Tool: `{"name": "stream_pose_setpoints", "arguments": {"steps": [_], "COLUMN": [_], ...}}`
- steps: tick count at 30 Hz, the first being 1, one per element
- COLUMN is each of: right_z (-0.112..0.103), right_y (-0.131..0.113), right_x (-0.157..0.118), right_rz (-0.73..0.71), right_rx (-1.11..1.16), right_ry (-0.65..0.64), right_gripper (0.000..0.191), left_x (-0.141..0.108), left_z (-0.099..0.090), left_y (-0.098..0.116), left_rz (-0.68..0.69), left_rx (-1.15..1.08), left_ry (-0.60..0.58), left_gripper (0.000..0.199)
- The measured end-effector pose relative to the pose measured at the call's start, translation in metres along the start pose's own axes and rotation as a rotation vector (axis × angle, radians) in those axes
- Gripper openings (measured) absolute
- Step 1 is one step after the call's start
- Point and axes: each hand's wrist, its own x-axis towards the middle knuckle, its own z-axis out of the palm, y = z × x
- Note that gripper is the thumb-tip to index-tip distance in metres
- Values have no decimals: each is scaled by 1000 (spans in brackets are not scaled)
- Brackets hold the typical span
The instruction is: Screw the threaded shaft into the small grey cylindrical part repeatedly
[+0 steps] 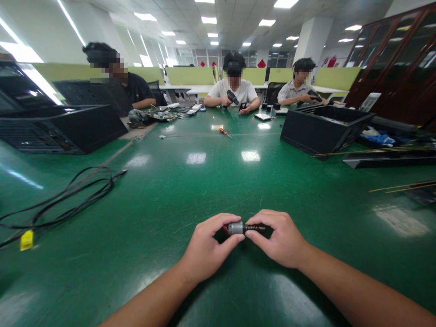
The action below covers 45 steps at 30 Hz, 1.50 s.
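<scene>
Green table (218, 186), decent elbow room: cables (70, 215) off left, black case (306, 131) up right, screwdriver (223, 131) way out front. Got cylinder (235, 228) pinched in my left hand (207, 245), right hand (284, 236) clamped on its springy shaft (255, 227).

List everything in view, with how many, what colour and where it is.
Cylinder with coiled shaft: one, silver and dark, front centre
Table: one, green, across the foreground
Screwdriver: one, orange, mid-table
Cables: several loops, black, left tabletop
Tag: one, yellow, by the cables
Cases: at least two, black, left and right
Loose parts: many, mixed, heaped beyond the cables
Co-workers: three, dark, white and pale shirts, across the table
Drill-like tools: two, dark, with middle and right co-workers
Thin rods: several, yellowish, right
Partitions: several, yellow-green, behind co-workers
Cabinet: one, dark reddish-brown, far right
Ceiling lights: many, white, overhead
Left hand: one, bare, gripping the cylinder
Right hand: one, bare, pinching its shaft
</scene>
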Motion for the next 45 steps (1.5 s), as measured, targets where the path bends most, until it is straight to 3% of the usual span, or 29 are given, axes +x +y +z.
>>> {"name": "stream_pose_setpoints", "arguments": {"steps": [45], "right_z": [0], "right_y": [-1], "right_x": [0], "right_rz": [24], "right_rx": [6], "right_ry": [18], "right_gripper": [8], "left_x": [1], "left_z": [-2], "left_y": [-2], "left_rz": [14], "left_rx": [26], "left_ry": [22], "left_gripper": [25]}}
